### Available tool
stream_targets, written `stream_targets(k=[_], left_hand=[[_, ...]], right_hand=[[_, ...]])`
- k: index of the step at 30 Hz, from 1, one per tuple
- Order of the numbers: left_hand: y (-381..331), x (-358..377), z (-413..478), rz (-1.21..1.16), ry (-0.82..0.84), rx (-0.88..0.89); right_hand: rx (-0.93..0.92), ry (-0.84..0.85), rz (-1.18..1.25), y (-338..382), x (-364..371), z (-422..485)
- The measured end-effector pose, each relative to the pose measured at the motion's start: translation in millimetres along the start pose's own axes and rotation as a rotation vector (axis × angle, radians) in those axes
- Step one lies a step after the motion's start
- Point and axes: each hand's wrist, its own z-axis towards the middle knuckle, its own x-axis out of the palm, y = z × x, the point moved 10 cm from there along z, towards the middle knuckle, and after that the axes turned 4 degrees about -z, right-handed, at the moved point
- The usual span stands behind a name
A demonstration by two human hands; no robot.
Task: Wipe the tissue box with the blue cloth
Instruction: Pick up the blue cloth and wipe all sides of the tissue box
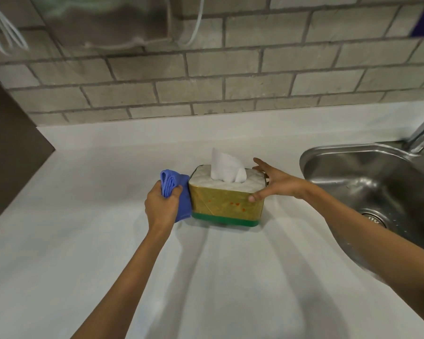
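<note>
— What's in your hands?
— My left hand (pixel 160 206) grips the bunched blue cloth (pixel 181 194), pressed against the tissue box's (pixel 227 204) left side. A white tissue (pixel 227 168) sticks up from it. My right hand (pixel 277 183) spreads wide across its right end.
— Around it?
— White counter (pixel 83 216), steel sink (pixel 367 182) at right, brick wall (pixel 206 74) behind.

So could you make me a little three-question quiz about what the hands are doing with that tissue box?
1. True or false: the blue cloth is held in the left hand.
2. Which side of the tissue box does the cloth press against: A) top, B) the left end, C) the end nearest the sink?
3. Fill in: the right hand steadies the box with its fingers spread ____.

Key: 1 true. 2 B. 3 open, thumb on the near right corner, fingers reaching over the far edge.
</note>
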Motion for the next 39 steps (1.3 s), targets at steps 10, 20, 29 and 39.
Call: stream_targets(k=[10,20,29,39], left_hand=[[-11.3,26.3,3.4,-0.191,0.074,-0.034],[-55.0,41.6,-19.2,-0.1,-0.085,0.415],[-50.9,101.6,-31.1,0.357,0.084,0.658],[-57.3,146.8,-58.2,0.771,0.065,0.837]], right_hand=[[0.036,0.012,0.097,-14.2,-19.0,5.6],[0.052,0.004,0.23,-21.6,-29.9,26.9],[0.061,-0.003,0.241,-22.8,-33.3,33.0],[0.08,-0.02,0.207,-21.1,-33.9,29.4]])
